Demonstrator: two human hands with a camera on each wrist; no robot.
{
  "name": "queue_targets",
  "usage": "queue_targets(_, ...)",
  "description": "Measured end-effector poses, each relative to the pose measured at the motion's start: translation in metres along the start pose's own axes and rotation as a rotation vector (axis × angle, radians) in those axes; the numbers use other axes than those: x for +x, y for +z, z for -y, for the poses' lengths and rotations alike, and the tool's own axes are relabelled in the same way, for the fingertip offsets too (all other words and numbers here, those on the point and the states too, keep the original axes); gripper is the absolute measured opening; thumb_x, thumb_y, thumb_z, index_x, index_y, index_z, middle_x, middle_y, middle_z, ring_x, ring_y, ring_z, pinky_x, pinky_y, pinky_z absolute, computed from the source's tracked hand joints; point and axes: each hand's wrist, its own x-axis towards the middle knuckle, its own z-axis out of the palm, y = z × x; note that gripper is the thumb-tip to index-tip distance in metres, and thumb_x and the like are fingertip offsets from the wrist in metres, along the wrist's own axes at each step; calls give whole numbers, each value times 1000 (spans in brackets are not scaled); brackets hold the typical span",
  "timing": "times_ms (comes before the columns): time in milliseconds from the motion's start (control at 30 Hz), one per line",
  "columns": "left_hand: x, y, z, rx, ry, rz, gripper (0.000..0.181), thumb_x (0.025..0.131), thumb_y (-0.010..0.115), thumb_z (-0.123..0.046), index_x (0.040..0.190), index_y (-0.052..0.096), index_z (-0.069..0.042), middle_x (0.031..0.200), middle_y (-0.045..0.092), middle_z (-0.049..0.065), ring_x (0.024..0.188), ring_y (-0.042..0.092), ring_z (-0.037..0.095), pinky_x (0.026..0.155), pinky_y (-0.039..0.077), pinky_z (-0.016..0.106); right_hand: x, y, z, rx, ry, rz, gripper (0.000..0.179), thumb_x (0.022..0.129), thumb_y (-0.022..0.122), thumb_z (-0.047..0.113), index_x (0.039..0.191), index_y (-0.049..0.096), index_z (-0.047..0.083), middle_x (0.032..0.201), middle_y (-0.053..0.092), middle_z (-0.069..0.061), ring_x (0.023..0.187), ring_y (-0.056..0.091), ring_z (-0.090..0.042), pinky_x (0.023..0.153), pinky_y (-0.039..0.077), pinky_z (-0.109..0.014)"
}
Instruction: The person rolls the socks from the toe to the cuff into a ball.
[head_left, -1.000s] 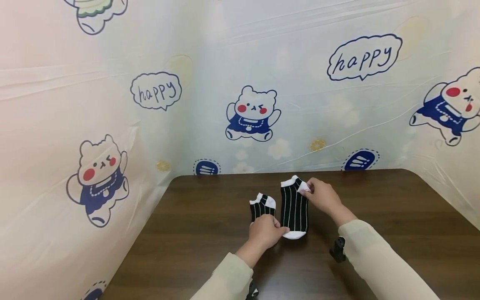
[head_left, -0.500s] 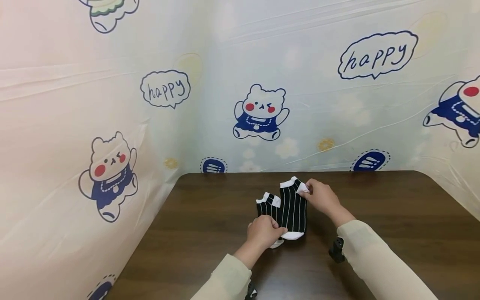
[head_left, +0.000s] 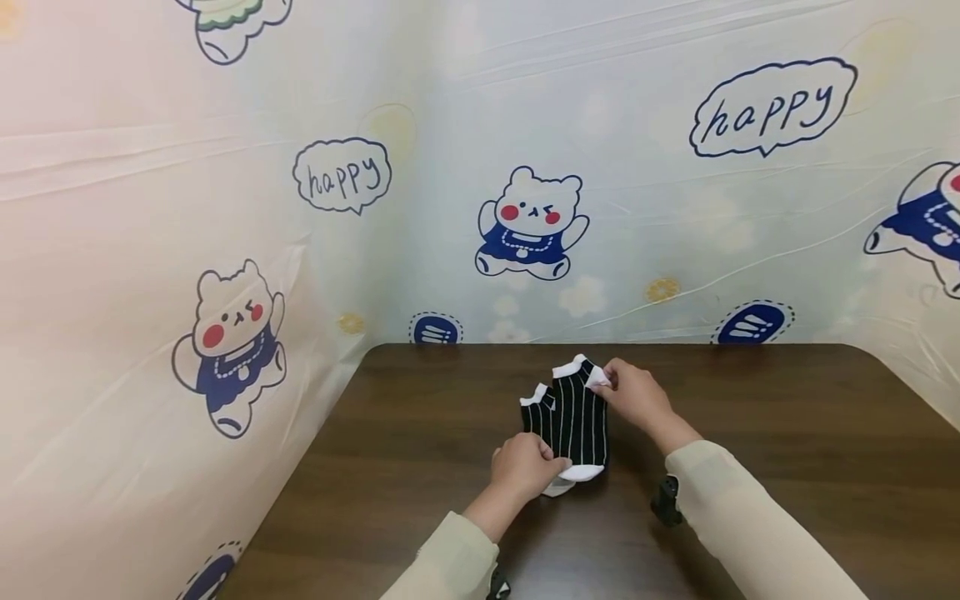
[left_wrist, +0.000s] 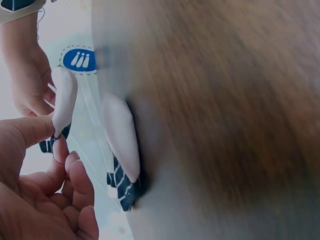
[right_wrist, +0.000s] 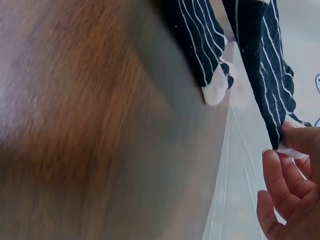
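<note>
A black sock (head_left: 583, 421) with thin white stripes and white cuff, heel and toe is held up off the table by both hands. My left hand (head_left: 522, 468) pinches its white toe (left_wrist: 64, 97) between thumb and forefinger. At the far end my right hand (head_left: 636, 395) pinches the white heel (right_wrist: 291, 151). A second matching sock (head_left: 534, 417) lies flat on the table; in the head view the held sock overlaps its right side, and the left hand covers part of it. Its white toe (left_wrist: 121, 135) shows below the held sock in the left wrist view.
The dark brown wooden table (head_left: 375, 483) has rounded far corners. Behind it and to the left hangs a pale sheet (head_left: 420, 208) printed with bears and the word happy. A black wrist device (head_left: 666, 502) hangs under the right sleeve.
The held sock has shifted left with both hands, from beside the lying sock to overlapping it. The head view has turned slightly left.
</note>
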Motion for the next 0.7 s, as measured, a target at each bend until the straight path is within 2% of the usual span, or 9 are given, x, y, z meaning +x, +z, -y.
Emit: queue_targets(700, -4, -8, 22, 6, -40, -19, 30, 78, 78, -35, 61, 61, -18, 60, 53, -12, 59, 50, 8, 72, 41, 38, 12, 27, 14, 6, -33, 23, 21, 88, 69, 22, 93, 55, 7, 72, 52, -2, 61, 48, -19, 53, 37, -33)
